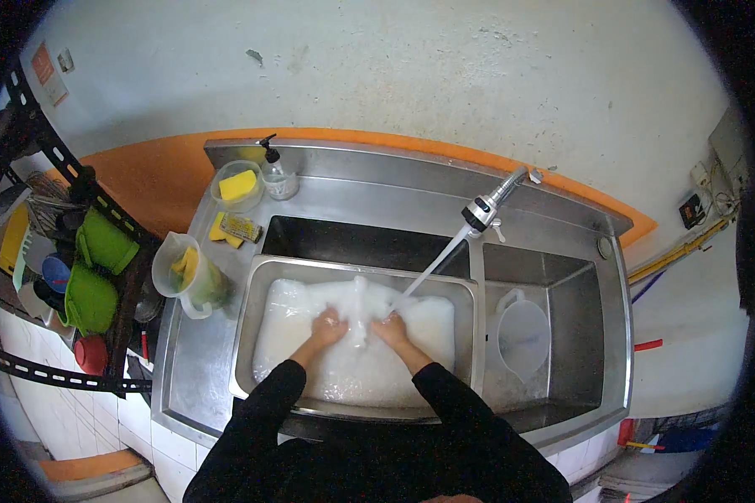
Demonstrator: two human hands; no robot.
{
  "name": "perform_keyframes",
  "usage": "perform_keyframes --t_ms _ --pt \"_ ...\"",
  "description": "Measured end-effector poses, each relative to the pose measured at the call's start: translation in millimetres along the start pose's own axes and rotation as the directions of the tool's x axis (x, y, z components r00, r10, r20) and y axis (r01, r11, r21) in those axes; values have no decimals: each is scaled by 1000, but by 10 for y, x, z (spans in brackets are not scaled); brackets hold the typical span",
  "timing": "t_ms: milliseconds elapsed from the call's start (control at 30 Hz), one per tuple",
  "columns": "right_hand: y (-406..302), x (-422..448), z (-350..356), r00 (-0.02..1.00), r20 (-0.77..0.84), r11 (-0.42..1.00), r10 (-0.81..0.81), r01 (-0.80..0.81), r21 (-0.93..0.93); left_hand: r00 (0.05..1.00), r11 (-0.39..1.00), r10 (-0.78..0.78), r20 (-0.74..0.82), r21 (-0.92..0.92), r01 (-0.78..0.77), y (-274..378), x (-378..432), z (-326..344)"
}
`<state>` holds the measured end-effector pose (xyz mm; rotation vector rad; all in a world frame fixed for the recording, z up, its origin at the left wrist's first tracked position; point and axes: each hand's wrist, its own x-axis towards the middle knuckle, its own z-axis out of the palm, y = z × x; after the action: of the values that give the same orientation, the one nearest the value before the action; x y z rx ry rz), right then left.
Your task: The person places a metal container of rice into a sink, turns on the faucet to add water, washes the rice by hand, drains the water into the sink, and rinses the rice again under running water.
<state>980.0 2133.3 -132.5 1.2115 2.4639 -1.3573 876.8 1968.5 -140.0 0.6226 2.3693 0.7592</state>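
Note:
A steel pan holds a broad, wet mass of white cloth, perhaps a bag, with water over it. My left hand has its fingers curled into the cloth left of the middle. On the other side, my right hand grips the cloth the same way. Between the two hands the fabric stands up in a narrow fold; my fingertips are partly hidden in it. From the faucet, a stream of water lands on the cloth just beyond my right hand.
The pan sits over a dark sink basin. In the right basin lies a translucent jug. Left stand a pitcher with yellow contents, sponges, a plastic tub and a pump bottle. A loaded rack borders the counter.

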Motion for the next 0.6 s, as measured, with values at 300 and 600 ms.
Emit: perform_keyframes --t_ms 300,600 --pt "-208 -1269 -1022 944 68 583 -322 255 -772 938 749 264 225 565 -346 389 -1066 -1020" --pt "1012 -635 -655 933 360 491 -13 320 -810 867 857 -94 489 483 -180 -647 -694 -752"
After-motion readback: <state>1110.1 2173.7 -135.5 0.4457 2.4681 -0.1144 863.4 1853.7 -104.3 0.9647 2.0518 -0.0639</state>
